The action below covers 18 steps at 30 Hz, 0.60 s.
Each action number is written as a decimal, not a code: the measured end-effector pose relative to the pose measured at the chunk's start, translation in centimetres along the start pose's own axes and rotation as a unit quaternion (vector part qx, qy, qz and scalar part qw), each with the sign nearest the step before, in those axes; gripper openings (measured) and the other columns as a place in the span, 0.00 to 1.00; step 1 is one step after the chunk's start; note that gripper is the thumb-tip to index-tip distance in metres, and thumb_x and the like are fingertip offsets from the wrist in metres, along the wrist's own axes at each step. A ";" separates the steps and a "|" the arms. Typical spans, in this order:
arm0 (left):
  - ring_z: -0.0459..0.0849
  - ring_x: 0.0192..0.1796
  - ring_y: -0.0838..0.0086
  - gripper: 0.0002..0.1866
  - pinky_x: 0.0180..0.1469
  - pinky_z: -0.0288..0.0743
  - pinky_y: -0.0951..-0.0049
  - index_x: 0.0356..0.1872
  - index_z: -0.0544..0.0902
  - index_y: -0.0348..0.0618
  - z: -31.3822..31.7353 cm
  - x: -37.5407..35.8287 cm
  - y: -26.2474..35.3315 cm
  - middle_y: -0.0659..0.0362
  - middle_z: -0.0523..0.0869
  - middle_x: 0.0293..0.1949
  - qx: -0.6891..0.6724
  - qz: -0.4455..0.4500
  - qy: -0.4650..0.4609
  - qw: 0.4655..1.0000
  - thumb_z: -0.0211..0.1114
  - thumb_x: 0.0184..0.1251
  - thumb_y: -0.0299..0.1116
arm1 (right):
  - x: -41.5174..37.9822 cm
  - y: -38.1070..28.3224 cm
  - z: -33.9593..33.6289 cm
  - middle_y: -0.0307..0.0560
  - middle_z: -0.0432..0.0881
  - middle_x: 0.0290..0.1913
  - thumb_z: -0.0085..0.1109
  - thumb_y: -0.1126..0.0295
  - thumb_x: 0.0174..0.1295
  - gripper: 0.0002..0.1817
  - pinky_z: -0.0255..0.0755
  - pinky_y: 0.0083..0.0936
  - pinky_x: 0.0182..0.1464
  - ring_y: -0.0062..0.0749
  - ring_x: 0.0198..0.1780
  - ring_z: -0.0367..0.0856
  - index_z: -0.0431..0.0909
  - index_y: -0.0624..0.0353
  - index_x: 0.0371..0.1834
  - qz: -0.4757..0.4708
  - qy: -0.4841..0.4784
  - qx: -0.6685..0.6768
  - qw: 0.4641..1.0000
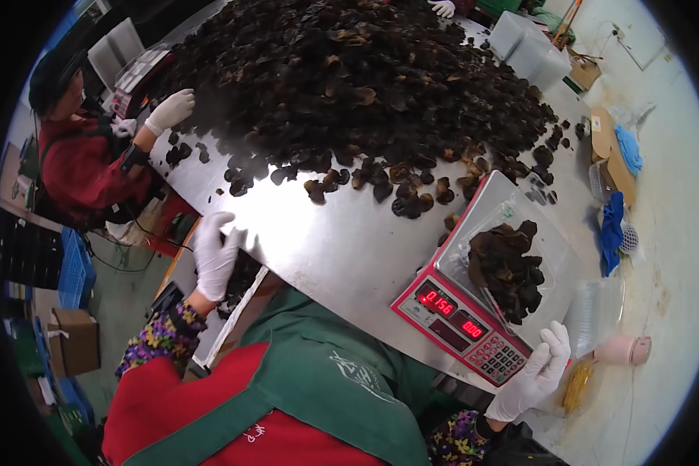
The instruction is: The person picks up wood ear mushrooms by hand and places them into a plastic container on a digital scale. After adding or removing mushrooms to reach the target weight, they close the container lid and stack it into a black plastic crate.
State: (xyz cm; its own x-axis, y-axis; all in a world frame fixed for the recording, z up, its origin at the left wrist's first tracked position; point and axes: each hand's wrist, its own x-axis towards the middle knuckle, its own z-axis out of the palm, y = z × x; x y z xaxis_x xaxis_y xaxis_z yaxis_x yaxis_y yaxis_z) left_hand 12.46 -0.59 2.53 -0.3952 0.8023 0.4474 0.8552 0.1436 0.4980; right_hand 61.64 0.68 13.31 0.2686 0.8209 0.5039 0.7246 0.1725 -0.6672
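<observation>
A red digital scale (423, 309) stands on the metal table with its red display lit at 0.156. On its pan sits a clear plastic box (561, 260) holding dark, curled wood ear mushrooms (505, 268). My right hand (532, 377), in a white glove, is at the scale's near right corner, fingers slightly bent with nothing visible in them. Over the table's left edge, my left hand (213, 256), also gloved, has its thumb apart from the fingers and looks empty. A large heap of the same mushrooms (349, 85) covers the far part of the table.
At the left, a co-worker (85, 167) in red reaches a gloved hand (171, 111) toward the heap. Another gloved hand (443, 8) shows at the far side. Stacked clear boxes (528, 50) stand at the back right. A pink roll (623, 349) and clear lids (594, 311) lie rightward.
</observation>
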 end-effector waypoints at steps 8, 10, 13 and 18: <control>0.83 0.51 0.55 0.14 0.53 0.77 0.60 0.47 0.84 0.46 11.5 6.7 6.1 0.53 0.84 0.48 -0.087 0.176 -0.131 0.972 0.68 0.59 0.25 | -0.7 -0.7 -0.6 0.52 0.81 0.59 0.52 0.72 0.77 0.09 0.65 0.42 0.71 0.49 0.67 0.75 0.81 0.65 0.49 -0.047 0.010 -0.102 0.994; 0.82 0.50 0.56 0.12 0.52 0.78 0.60 0.45 0.83 0.46 12.0 7.1 7.1 0.54 0.83 0.46 -0.114 0.135 -0.147 0.973 0.68 0.60 0.27 | -1.4 -0.5 -1.4 0.52 0.80 0.59 0.52 0.72 0.76 0.09 0.65 0.43 0.71 0.50 0.67 0.74 0.81 0.65 0.49 -0.034 0.017 -0.115 0.993; 0.82 0.50 0.57 0.16 0.52 0.78 0.59 0.51 0.83 0.48 12.0 7.9 8.4 0.54 0.82 0.48 -0.102 0.111 -0.138 0.979 0.70 0.62 0.31 | -2.4 0.4 -2.1 0.52 0.80 0.59 0.53 0.72 0.75 0.09 0.64 0.45 0.71 0.51 0.68 0.74 0.81 0.64 0.49 -0.004 0.017 -0.126 0.992; 0.81 0.52 0.58 0.21 0.51 0.77 0.57 0.55 0.83 0.50 11.6 8.4 9.5 0.55 0.82 0.49 0.032 0.209 -0.187 0.959 0.74 0.62 0.42 | -2.1 0.6 -1.4 0.52 0.80 0.59 0.53 0.74 0.75 0.09 0.64 0.44 0.72 0.51 0.68 0.73 0.81 0.64 0.49 0.008 0.003 -0.125 0.992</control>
State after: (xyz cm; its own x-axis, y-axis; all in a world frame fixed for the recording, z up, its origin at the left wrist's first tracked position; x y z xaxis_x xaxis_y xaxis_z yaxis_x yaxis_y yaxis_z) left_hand 21.16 14.26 2.46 0.1242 0.9479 0.2934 0.9363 -0.2099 0.2816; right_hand 62.40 -1.73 12.65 0.2841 0.8193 0.4980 0.8551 0.0183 -0.5181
